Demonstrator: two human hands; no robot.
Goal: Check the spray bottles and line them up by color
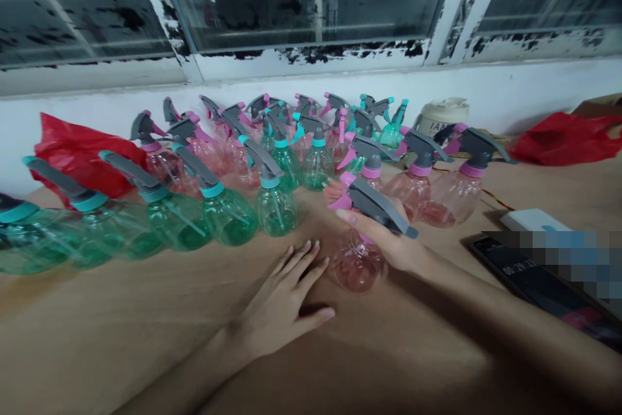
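My right hand (396,243) is closed round the neck of a pink spray bottle (357,266), just under its grey trigger head. That bottle is clear pink with a pink collar and nozzle, and it stands on or just over the table. Flat on the tabletop, fingers spread, my left hand (284,308) lies to the left of it and holds nothing. A green spray bottle (276,211) is the nearest of a row reaching left. Behind my right hand stand more pink spray bottles (449,198), one of them partly hidden by the hand.
Several more green and pink spray bottles (318,166) crowd the back by the wall. Red plastic bags (87,156) lie at both sides. At the right are a phone (539,292) showing a timer, a white box (534,221) and a pale lettered container (442,120).
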